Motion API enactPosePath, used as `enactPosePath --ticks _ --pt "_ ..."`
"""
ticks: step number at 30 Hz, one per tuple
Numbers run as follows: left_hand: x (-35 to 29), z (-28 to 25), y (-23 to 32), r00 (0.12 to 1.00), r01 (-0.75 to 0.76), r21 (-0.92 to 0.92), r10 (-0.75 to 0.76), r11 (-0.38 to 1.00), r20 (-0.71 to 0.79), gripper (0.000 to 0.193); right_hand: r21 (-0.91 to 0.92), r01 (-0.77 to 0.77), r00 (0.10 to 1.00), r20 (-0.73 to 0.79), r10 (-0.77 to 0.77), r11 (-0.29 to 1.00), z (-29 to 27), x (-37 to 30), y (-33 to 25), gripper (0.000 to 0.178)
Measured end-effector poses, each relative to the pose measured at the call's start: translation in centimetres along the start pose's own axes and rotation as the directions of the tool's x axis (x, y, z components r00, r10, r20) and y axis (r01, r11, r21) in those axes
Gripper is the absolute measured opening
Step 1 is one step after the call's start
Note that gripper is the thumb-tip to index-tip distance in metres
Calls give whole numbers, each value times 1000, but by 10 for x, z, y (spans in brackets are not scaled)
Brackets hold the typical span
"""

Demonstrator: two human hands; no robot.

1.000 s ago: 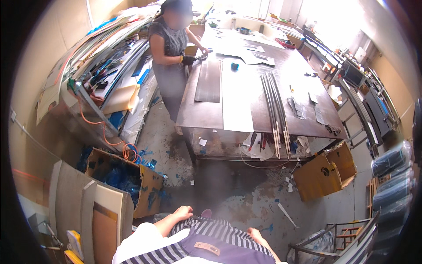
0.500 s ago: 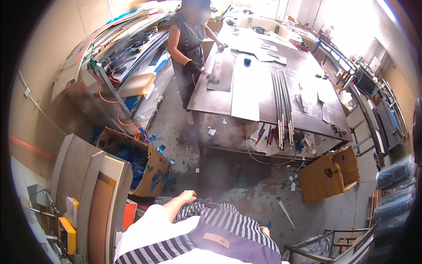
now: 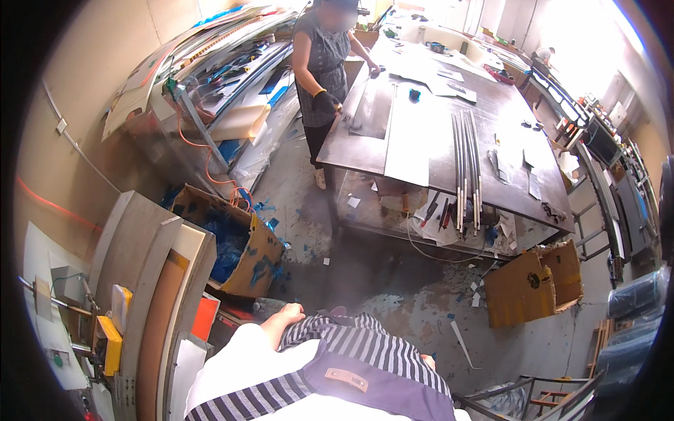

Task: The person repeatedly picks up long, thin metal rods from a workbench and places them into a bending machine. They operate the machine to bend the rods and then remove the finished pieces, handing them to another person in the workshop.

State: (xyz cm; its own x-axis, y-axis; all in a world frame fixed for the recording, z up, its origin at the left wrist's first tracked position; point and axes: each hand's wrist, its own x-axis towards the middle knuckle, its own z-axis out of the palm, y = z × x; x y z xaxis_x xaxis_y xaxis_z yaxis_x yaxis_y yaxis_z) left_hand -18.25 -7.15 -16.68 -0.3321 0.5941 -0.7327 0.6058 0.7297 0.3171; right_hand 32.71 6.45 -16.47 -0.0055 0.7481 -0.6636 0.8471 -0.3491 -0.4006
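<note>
My left hand (image 3: 284,319) rests by my waist against my striped shirt and dark apron, fingers curled, holding nothing. Only a sliver of my right hand (image 3: 428,362) shows past the apron's edge, and its fingers are hidden. Ahead stands a large dark metal work table (image 3: 449,175) carrying a pale sheet (image 3: 408,137) and a bundle of long thin rods (image 3: 465,165). A co-worker (image 3: 323,63) in dark gloves stands at the table's far left corner with both hands on a dark metal plate (image 3: 372,109).
An open cardboard box with blue scraps (image 3: 228,242) sits on the floor to my left, next to curved panels (image 3: 151,281). Another cardboard box (image 3: 533,284) leans by the table's right leg. Racks of sheets and profiles (image 3: 210,77) line the left wall. Scraps litter the concrete floor (image 3: 393,295).
The view has swung, so the table and co-worker sit further right and higher in frame. My left hand stays at my waist. The co-worker keeps both hands on the plate.
</note>
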Motion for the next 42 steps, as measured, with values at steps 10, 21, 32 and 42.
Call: enactPosePath --ticks 10,21,32,42 --pt "1 4 19 992 -119 -18 119 993 -32 39 -7 69 997 35 -68 998 9 19 15 23" --pt "3 4 21 996 -83 -4 84 997 7 41 -36 52 998 35 -51 998 2 -1 -5 25" --pt "7 5 20 997 -71 -11 71 997 32 43 3 -6 999 42 6 1000 5 -7 -7 27" --pt "10 2 22 995 -63 8 63 998 74 40 16 23 996 87 -24 1000 22 21 12 27"
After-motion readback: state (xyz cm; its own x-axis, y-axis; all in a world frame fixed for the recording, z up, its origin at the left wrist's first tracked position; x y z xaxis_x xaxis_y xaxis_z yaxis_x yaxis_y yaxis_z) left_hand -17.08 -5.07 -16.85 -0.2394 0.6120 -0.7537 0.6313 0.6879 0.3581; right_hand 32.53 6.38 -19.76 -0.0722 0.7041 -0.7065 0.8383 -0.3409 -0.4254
